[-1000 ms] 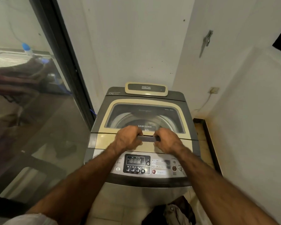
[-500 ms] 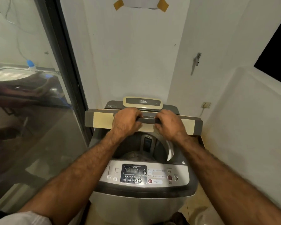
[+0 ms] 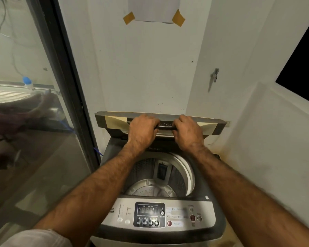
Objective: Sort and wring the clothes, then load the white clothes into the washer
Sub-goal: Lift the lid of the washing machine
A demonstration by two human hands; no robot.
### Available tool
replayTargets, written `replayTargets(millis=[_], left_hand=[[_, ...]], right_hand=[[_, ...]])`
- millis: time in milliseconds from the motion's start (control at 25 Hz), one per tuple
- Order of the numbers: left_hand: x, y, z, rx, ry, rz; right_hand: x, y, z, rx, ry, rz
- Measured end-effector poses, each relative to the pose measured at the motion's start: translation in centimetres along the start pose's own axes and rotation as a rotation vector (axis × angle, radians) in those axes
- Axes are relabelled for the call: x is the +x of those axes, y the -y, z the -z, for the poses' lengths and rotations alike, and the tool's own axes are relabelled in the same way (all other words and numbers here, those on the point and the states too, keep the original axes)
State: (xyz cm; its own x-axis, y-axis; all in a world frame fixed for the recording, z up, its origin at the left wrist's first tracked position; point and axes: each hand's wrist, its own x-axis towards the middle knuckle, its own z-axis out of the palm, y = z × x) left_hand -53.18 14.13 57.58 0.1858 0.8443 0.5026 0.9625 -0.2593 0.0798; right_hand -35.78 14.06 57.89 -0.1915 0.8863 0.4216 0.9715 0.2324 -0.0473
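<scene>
A grey top-loading washer (image 3: 218, 218) stands in the corner in front of me. Its folding lid (image 3: 114, 121), grey with cream panels, is raised and folded back toward the wall. My left hand (image 3: 143, 129) and my right hand (image 3: 187, 131) both grip the dark handle bar (image 3: 165, 126) on the lid's front edge, fingers curled round it. Below the lid the steel drum (image 3: 150, 189) is open to view and holds no clothes. The control panel (image 3: 148, 213) with a lit display faces me. No clothes are in view.
A dark-framed glass door (image 3: 64, 82) runs along the left and reflects my arms. White walls close in behind and to the right, with a metal latch (image 3: 214, 75), a taped paper (image 3: 153, 11) above and a dark opening (image 3: 303, 68) upper right.
The lid has gone from flat and shut, to half lifted, to folded back near the wall. Both hands kept hold of its handle and rose with it. The drum is now exposed.
</scene>
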Motion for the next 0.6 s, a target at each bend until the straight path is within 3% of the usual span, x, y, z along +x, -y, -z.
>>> replayTargets(millis=[360, 600], left_hand=[[5.5, 1.7, -2.1, -0.032, -0.054, 0.006], [10.0, 2.9, -3.0, -0.049, -0.035, 0.023]], right_hand=[[5.3, -1.0, -1.5, -0.007, -0.043, -0.005], [8.1, -1.5, -3.1, -0.136, -0.06, -0.011]])
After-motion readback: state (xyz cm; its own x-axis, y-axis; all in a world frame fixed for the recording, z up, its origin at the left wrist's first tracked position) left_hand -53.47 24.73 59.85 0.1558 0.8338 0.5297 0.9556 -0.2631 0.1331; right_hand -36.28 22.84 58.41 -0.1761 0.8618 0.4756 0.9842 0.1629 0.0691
